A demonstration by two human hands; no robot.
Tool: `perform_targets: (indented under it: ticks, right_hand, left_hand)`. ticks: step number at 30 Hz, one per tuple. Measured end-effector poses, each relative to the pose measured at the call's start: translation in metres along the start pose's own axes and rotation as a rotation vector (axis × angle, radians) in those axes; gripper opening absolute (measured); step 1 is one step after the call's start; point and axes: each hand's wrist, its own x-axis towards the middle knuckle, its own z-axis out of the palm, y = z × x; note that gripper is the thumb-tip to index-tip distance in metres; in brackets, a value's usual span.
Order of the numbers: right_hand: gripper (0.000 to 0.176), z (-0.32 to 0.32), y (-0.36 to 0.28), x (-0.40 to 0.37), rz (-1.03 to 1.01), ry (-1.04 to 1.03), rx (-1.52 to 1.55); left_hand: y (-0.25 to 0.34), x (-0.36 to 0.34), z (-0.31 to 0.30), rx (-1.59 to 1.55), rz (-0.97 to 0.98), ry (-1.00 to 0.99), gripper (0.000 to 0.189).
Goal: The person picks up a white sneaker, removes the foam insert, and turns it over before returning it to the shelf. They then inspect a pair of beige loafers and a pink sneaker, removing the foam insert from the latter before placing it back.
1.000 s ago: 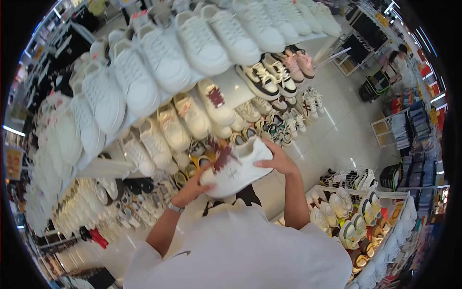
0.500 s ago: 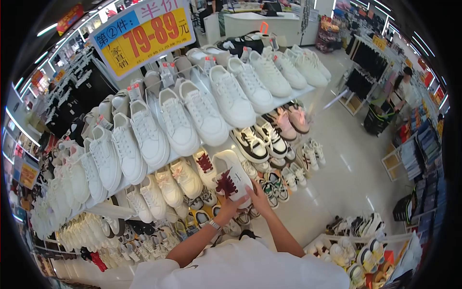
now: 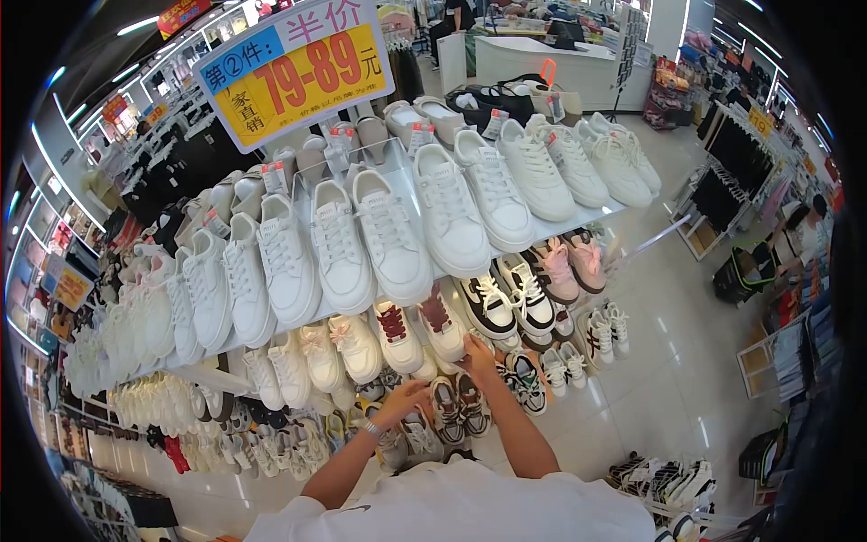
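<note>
A cream shoe with dark red laces (image 3: pixel 444 331) rests on the second shelf level, below the row of white sneakers (image 3: pixel 388 235). My right hand (image 3: pixel 476 359) is at its toe, fingers bent against it. Left of it stands a matching shoe with dark red laces (image 3: pixel 396 338). My left hand (image 3: pixel 403 401) is off the shoes, below that matching shoe, its fingers apart and holding nothing. Just right of the two hands sit black and white sneakers (image 3: pixel 489 305), and beneath them are brown and grey sneakers (image 3: pixel 447 409).
A yellow price sign (image 3: pixel 298 77) stands above the top shelf at the upper left. A white counter (image 3: pixel 551 72) is at the back. Far right, a person stands by a black basket (image 3: pixel 746 273). Another shoe rack (image 3: pixel 664 488) is at the lower right.
The shoe with dark red laces has gone from both hands to the shelf beside its match. My left hand has let go and moved left. The view has shifted slightly.
</note>
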Motion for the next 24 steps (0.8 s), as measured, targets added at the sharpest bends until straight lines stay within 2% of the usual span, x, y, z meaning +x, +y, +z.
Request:
perform_targets:
  ticks: [2, 6, 8, 11, 17, 19, 20, 22, 24]
  right_hand:
    - [0.049, 0.005, 0.009, 0.019, 0.011, 0.001, -0.004]
    - [0.048, 0.027, -0.005, 0.007, 0.07, 0.057, -0.125]
    - [0.049, 0.019, -0.008, 0.002, 0.16, 0.017, -0.163]
    - [0.051, 0.01, -0.008, -0.011, 0.212, -0.046, -0.288]
    - [0.055, 0.017, -0.053, -0.039, 0.111, -0.105, -0.775]
    - [0.053, 0.014, -0.075, -0.034, 0.084, -0.307, -1.018]
    - [0.053, 0.017, -0.085, -0.034, 0.068, -0.407, -1.136]
    - [0.05, 0.044, -0.119, -0.047, 0.024, -0.559, -1.324]
    - [0.046, 0.085, -0.155, -0.069, 0.031, -0.732, -1.417]
  left_hand:
    - [-0.005, -0.017, -0.008, 0.097, -0.046, 0.039, 0.056]
    - [-0.018, -0.033, -0.024, 0.245, 0.071, 0.078, 0.054]
    - [0.008, -0.054, -0.032, 0.352, 0.153, 0.088, 0.056]
    - [0.074, -0.098, -0.048, 0.302, 0.099, 0.036, 0.051]
    - [0.166, -0.199, -0.105, 0.396, 0.33, 0.157, 0.05]
    - [0.196, -0.232, -0.125, 0.454, 0.349, 0.223, 0.049]
    - [0.19, -0.237, -0.148, 0.461, 0.434, 0.275, 0.05]
    - [0.219, -0.261, -0.17, 0.424, 0.428, 0.326, 0.048]
    - [0.237, -0.274, -0.203, 0.58, 0.444, 0.468, 0.042]
